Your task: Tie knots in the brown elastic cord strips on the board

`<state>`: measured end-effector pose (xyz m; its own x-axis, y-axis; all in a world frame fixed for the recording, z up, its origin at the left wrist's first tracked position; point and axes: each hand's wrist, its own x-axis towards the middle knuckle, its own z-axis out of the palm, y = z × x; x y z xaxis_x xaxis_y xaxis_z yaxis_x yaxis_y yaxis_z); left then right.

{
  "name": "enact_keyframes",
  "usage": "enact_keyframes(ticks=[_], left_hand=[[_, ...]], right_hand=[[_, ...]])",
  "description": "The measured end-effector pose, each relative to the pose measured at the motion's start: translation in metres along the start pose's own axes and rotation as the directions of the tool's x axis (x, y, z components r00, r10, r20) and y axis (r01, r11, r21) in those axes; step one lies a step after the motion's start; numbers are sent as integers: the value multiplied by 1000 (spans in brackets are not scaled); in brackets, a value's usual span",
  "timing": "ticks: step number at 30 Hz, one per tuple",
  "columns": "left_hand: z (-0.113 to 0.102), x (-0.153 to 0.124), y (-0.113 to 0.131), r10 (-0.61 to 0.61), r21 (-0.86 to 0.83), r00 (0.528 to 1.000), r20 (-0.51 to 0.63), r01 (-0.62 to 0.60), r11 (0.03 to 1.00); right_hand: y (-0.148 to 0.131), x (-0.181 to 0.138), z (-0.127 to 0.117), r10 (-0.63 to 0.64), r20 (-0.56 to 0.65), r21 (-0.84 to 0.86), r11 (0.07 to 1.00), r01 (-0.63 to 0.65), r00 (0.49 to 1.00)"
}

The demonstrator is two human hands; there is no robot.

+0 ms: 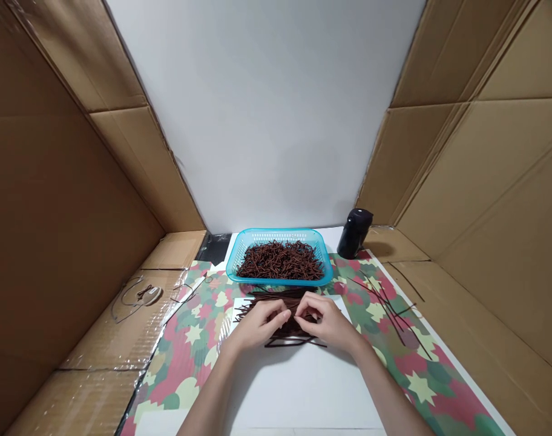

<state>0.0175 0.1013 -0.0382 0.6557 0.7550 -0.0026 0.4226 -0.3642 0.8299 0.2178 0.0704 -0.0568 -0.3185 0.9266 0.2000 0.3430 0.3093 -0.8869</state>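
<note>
My left hand [260, 324] and my right hand [328, 321] meet above a bundle of thin dark brown strands [287, 331] lying on a white sheet [298, 387]. The fingertips of both hands pinch together at the bundle, and they seem to grip strands from it. The hands hide the bundle's middle. Just beyond them stands a turquoise plastic basket [279, 282], heaped with short dark brown pieces [279, 263]. Neither hand touches the basket.
A camouflage-patterned sheet [185, 345] lies under the white sheet, with loose long strands [385, 303] on its right side. A black cylindrical container [354, 233] stands at the back right. A thin cord [140, 297] lies at left. Cardboard walls [67, 212] flank a white back wall [262, 109].
</note>
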Motion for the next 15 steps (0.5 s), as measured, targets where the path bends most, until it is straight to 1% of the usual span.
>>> enact_keyframes(ticks=[4,8,12,15], left_hand=[[1,0,2,17,-54,1000,21,-16,998],[3,-1,3,9,-170,1000,28,-4,985],[5,-2,4,-13,-302,999,52,28,953],[8,-2,4,-23,-369,998,62,44,928]], right_hand=[[0,1,2,-4,-1,82,997,4,1000],[-1,1,1,19,14,206,978,-21,1000],[-5,-1,4,46,85,348,935,-73,995],[-7,-1,11,45,126,408,908,-93,991]])
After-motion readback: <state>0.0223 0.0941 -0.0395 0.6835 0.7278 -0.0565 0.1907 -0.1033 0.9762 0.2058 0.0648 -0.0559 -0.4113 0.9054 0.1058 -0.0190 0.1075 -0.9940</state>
